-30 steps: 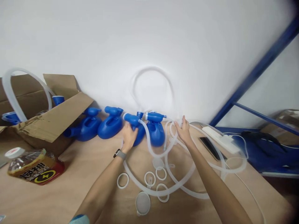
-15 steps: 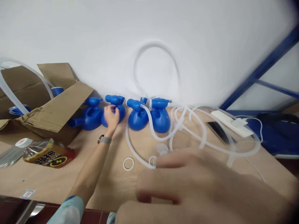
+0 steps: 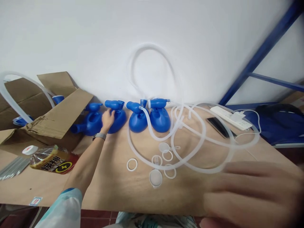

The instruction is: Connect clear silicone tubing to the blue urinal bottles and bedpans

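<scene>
Several blue plastic containers stand in a row against the white wall. My left hand (image 3: 108, 119) reaches out to the second blue container (image 3: 118, 116) and its fingers curl round that container's left side. To its left lies another blue container (image 3: 89, 123); to its right stand two more (image 3: 137, 120) (image 3: 160, 117), with clear tubing (image 3: 152, 133) attached. My right hand (image 3: 254, 193) is close to the camera at the lower right, blurred, with fingers stretched out and nothing in it. White rings (image 3: 132, 164) and a round clear lid (image 3: 155, 178) lie on the brown table (image 3: 111, 186).
An open cardboard box (image 3: 47, 117) with tubing and blue parts sits at the left. A drink bottle (image 3: 51, 159) lies in front of it. Loops of clear tube (image 3: 204, 139) cover the right side, by a phone (image 3: 219, 126) and a white power strip (image 3: 229, 117). A blue metal frame (image 3: 258, 44) rises at the right.
My left hand moved from the third container to the second one. My right hand left the tubing at the wall and came back close to the camera, now at the lower right.
</scene>
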Available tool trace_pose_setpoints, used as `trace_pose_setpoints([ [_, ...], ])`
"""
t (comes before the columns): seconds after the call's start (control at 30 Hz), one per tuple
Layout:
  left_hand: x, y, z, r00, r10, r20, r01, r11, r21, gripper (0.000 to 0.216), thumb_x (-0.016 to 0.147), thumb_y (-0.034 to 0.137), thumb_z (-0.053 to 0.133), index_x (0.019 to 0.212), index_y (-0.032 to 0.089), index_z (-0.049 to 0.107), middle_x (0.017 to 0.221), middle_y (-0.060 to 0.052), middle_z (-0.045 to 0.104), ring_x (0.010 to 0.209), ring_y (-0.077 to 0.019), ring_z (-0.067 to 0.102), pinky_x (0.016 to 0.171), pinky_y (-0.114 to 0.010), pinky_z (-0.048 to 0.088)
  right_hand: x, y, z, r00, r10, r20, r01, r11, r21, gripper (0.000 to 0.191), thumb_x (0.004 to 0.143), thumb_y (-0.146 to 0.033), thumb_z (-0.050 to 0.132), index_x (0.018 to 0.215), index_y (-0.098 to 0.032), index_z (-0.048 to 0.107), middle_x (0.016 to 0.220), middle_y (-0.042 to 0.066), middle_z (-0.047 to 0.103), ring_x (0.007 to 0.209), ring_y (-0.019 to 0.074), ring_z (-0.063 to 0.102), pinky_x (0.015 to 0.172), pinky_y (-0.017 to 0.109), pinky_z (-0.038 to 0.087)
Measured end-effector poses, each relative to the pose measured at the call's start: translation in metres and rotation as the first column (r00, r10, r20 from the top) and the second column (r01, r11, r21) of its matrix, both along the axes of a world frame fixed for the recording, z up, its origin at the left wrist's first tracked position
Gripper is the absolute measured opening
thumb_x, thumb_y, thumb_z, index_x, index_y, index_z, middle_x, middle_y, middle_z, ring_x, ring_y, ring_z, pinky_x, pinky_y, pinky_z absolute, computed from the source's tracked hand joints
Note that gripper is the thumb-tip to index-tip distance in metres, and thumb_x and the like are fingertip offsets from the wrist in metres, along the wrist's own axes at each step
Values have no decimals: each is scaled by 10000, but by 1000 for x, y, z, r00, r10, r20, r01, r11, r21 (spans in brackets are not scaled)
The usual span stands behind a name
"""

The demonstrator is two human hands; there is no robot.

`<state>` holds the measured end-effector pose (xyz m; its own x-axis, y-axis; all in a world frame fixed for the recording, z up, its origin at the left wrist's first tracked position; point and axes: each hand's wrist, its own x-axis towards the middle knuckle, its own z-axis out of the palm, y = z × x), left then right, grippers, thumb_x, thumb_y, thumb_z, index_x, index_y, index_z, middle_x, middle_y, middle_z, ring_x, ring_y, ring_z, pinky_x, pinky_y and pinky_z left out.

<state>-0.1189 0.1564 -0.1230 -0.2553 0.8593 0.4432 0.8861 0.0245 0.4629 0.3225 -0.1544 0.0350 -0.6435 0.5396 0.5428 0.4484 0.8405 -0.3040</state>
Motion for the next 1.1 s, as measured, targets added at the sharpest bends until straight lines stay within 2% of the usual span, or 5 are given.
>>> trace_pose_setpoints([
  [0.27, -7, -104, 36, 994, -60, -92, 68, 994, 84, 509, 969, 477, 477, 1259, 116, 687, 1281, -206, 723, 1233, -385, 666, 1114, -509, 496, -3, 79, -160, 936, -230, 268, 304, 910, -281, 290, 1046, -253, 579, 1317, -214, 675, 1294, 105, 717, 1163, 275, 700, 965, 441, 592],
  [0.4, -9, -181, 59, 970, -191, -149, 196, 981, 16, 480, 943, 561, 559, 1196, 189, 725, 1185, -105, 774, 1072, -331, 742, 998, -440, 580, -16, 92, -209, 922, -188, 338, 285, 921, -265, 280, 994, -364, 694, 1243, -239, 723, 1384, 123, 661, 1306, 308, 604, 1119, 529, 502],
  [0.7, -4, -304, 55, 893, -431, -129, 423, 902, -84, 328, 976, 541, 591, 1101, 289, 760, 1056, -41, 813, 920, -270, 793, 776, -331, 668, -27, 96, -221, 907, -257, 334, 307, 946, -106, 293, 1043, -297, 586, 1288, -205, 717, 1475, 150, 606, 1471, 366, 429, 1219, 671, 346],
  [0.87, -3, -324, 37, 885, -457, -88, 448, 888, -105, 322, 959, 547, 617, 1164, 328, 734, 1108, -50, 813, 971, -312, 796, 834, -423, 686, -34, 92, -216, 958, -103, 269, 168, 959, -230, 267, 1010, -381, 671, 1223, -247, 760, 1378, 127, 642, 1380, 310, 503, 1177, 535, 443],
  [1.1, 17, -322, 28, 874, -484, 40, 486, 868, -102, 265, 954, 513, 660, 1050, 270, 700, 971, -47, 800, 840, -254, 785, 721, -317, 662, -44, 97, -223, 904, -216, 369, 273, 956, -110, 289, 1044, -325, 601, 1300, -256, 717, 1334, 128, 676, 1328, 335, 522, 1219, 635, 325],
])
